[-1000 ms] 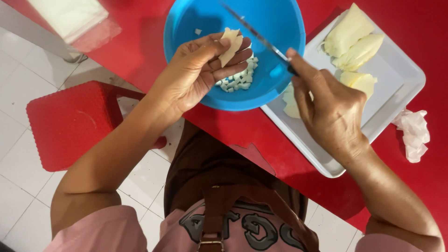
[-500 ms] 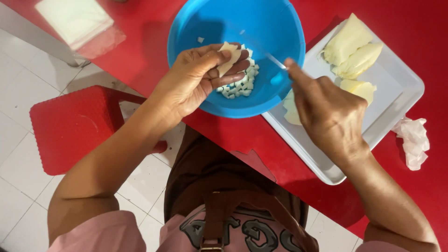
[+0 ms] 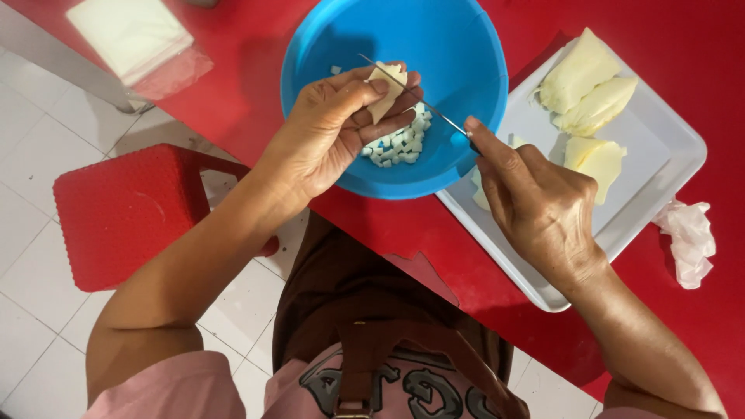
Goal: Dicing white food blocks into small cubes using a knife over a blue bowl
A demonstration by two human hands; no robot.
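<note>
On the table [image 3: 683,46] a bowl [image 3: 458,46] stands just left of a tray [image 3: 660,147], with small cubes [image 3: 397,143] in the bowl and larger pieces [image 3: 586,85] on the tray. A crumpled tissue [image 3: 687,240] lies right of the tray, a flat packet [image 3: 128,32] far left of the bowl. A stool [image 3: 124,217] stands on the floor [image 3: 31,147] beside the table, lower left.

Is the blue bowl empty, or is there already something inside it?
Not empty. The blue bowl holds a small heap of pale diced cubes near its bottom, under the left hand; most of its inside is bare.
</note>
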